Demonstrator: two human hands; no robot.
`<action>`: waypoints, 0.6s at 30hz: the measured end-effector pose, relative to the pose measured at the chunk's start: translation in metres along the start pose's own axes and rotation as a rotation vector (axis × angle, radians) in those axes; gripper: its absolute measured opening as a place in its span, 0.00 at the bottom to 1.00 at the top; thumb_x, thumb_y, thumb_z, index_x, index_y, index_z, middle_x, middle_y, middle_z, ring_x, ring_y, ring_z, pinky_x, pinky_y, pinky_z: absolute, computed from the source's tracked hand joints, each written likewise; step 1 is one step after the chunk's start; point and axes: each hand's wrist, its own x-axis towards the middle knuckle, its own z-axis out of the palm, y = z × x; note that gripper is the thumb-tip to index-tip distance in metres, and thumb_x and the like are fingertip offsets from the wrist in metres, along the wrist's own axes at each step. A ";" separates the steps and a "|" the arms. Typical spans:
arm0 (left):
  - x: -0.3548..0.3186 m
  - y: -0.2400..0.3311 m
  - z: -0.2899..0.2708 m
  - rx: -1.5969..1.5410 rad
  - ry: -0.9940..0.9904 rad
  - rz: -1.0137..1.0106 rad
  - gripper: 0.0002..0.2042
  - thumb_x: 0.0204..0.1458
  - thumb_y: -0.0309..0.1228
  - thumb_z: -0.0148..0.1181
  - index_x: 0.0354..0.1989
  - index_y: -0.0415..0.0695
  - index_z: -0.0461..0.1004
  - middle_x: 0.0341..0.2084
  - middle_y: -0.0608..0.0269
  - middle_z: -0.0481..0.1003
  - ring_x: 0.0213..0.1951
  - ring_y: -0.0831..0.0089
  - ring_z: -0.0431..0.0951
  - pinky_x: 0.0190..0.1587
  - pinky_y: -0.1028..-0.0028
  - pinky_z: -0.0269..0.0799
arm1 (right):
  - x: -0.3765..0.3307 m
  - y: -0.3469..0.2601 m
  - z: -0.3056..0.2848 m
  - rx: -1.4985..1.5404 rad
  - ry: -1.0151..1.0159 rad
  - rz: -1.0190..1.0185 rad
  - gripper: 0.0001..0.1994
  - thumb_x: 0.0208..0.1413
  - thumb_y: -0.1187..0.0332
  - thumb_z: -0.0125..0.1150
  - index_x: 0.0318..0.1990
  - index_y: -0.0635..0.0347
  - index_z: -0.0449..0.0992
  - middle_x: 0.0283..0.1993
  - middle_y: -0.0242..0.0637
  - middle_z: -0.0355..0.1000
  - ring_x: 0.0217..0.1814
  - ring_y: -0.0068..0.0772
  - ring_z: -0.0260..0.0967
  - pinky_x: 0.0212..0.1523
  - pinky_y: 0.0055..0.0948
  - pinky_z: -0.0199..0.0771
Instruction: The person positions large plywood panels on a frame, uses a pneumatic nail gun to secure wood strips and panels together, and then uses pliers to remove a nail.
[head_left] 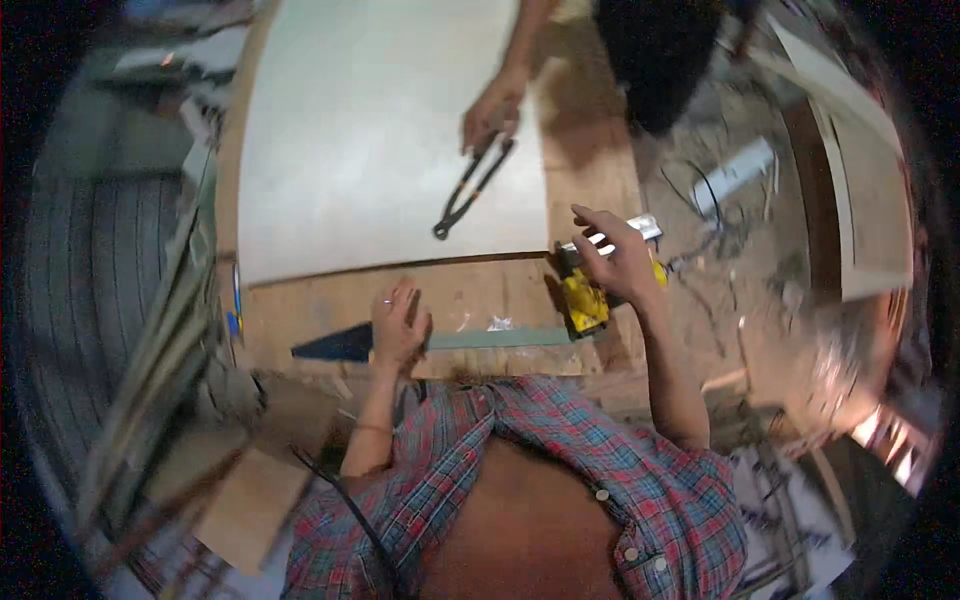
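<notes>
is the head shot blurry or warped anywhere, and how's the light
Head view: strong fisheye bend, black corners; the grey sheet edges curve. Dim, warm light, with a bright glare patch at lower right. The right hand over the yellow tool is soft; the right rim is smeared.

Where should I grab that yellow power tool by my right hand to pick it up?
Grip the yellow power tool around its yellow body, coming from above on its right side, where your right hand already hovers. Its metal front end points away from you, so keep clear of that.
</notes>
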 end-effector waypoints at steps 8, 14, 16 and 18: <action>-0.164 -0.052 -0.058 0.159 0.455 -0.480 0.24 0.49 0.32 0.60 0.56 0.39 0.68 0.53 0.47 0.67 0.55 0.50 0.67 0.56 0.56 0.61 | 0.083 -0.016 0.125 -0.484 -0.334 -0.466 0.24 0.52 0.73 0.57 0.58 0.53 0.67 0.56 0.47 0.65 0.54 0.50 0.66 0.50 0.39 0.71; -0.229 -0.096 -0.079 0.064 0.613 -0.674 0.24 0.54 0.34 0.56 0.59 0.42 0.64 0.55 0.48 0.65 0.57 0.52 0.65 0.57 0.56 0.63 | 0.144 -0.019 0.151 -0.978 -0.524 -0.612 0.31 0.47 0.73 0.55 0.63 0.50 0.59 0.65 0.44 0.56 0.62 0.52 0.55 0.55 0.53 0.61; -0.224 -0.119 -0.097 0.012 0.695 -0.708 0.25 0.55 0.35 0.56 0.60 0.42 0.64 0.53 0.49 0.66 0.56 0.54 0.66 0.56 0.57 0.63 | 0.156 -0.031 0.153 -0.985 -0.659 -0.616 0.28 0.44 0.73 0.57 0.58 0.53 0.63 0.55 0.46 0.63 0.58 0.53 0.58 0.51 0.55 0.62; -0.208 -0.148 -0.117 -0.283 0.773 -0.796 0.25 0.54 0.36 0.57 0.60 0.42 0.64 0.53 0.50 0.67 0.55 0.57 0.67 0.56 0.58 0.64 | 0.164 -0.050 0.160 -1.068 -0.702 -0.604 0.27 0.43 0.71 0.59 0.55 0.48 0.66 0.53 0.43 0.65 0.57 0.51 0.60 0.50 0.52 0.65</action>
